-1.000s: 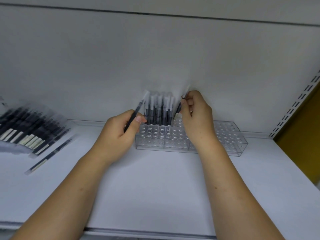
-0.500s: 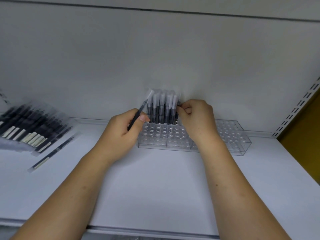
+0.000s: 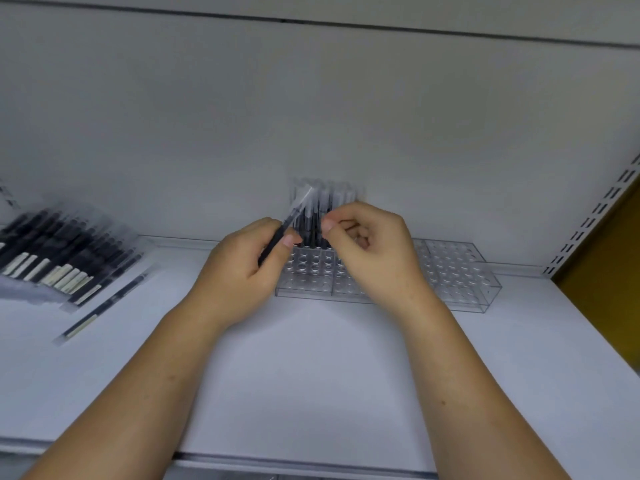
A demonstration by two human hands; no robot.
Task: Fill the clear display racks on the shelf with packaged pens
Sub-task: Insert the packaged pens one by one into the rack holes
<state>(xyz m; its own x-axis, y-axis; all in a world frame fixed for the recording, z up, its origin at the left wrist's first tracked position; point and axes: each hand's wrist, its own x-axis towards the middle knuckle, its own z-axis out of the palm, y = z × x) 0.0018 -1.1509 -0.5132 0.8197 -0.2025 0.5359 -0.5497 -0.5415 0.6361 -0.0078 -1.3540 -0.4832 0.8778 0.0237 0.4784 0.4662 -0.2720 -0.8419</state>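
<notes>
Two clear display racks (image 3: 457,271) with rows of round holes stand side by side at the back of the white shelf (image 3: 311,375). Several packaged pens (image 3: 323,206) stand upright in the back row of the left rack. My left hand (image 3: 235,271) grips one more packaged pen (image 3: 277,239), tilted with its clear wrapper end up, just left of that row. Against the right side of the standing pens, my right hand (image 3: 375,252) has its fingers curled and thumb and forefinger close together. Whether they pinch a pen is hidden.
A heap of packaged black pens (image 3: 52,251) lies at the left end of the shelf, with one loose pen (image 3: 104,306) in front of it. A perforated metal upright (image 3: 588,223) and a yellow panel (image 3: 609,271) bound the shelf on the right.
My right hand lowered a pen into the rack's back row and has drawn back slightly with its fingers curled. My left hand moved its pen closer to the row.
</notes>
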